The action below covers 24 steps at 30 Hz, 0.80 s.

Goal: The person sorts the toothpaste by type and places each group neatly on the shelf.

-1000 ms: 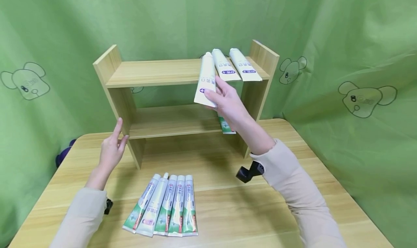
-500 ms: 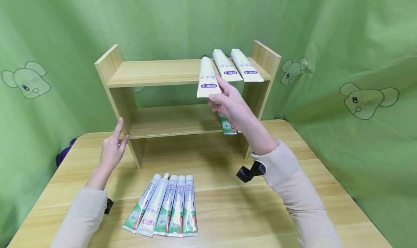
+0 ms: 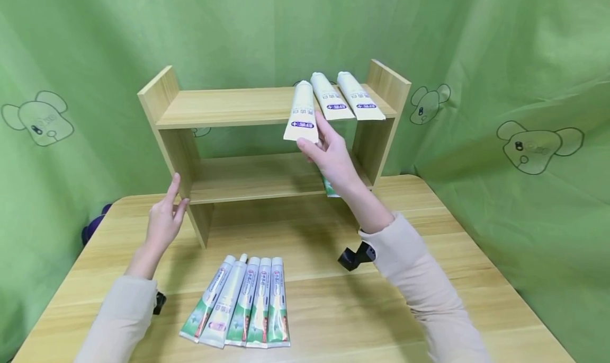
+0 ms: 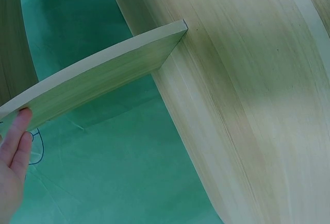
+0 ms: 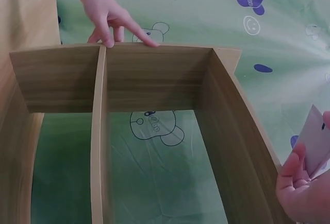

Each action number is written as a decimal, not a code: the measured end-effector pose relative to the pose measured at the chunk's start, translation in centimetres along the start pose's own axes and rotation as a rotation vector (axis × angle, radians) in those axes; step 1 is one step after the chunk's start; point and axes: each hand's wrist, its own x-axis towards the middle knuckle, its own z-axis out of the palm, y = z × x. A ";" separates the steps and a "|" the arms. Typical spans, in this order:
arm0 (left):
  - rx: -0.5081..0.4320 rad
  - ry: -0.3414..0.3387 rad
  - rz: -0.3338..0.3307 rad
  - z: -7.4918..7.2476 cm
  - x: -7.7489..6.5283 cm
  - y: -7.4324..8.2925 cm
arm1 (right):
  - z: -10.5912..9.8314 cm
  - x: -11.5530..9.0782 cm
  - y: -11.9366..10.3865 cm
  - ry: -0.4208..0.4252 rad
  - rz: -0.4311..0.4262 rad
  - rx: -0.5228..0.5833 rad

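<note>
presently: right hand pinching white tube; left hand, fingers extended, touching shelf unit; five tubes on surface, seven o'clock from right hand.

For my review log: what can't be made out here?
- Head: most of a green tube, hidden by the right hand.
- Head: fine print on front tubes, too small.
- Right wrist: part of held tube, cut off by right edge.
- Left wrist: part of left hand, cut off by left edge.
</note>
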 end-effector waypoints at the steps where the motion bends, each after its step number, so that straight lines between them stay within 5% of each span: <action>1: 0.000 0.002 0.000 0.0 0.0 0.0 | 0.0 0.0 0.1 0.004 -0.016 -0.006; 9: 0.004 0.006 0.012 0.0 0.0 0.1 | 0.1 0.2 0.7 0.075 -0.122 -0.077; 18: 0.007 0.016 0.021 0.2 -0.2 0.0 | 0.3 0.4 1.7 0.272 -0.330 -0.451; 24: 0.007 0.025 0.034 0.1 -0.1 -0.1 | 0.3 0.9 1.7 0.282 -0.322 -0.459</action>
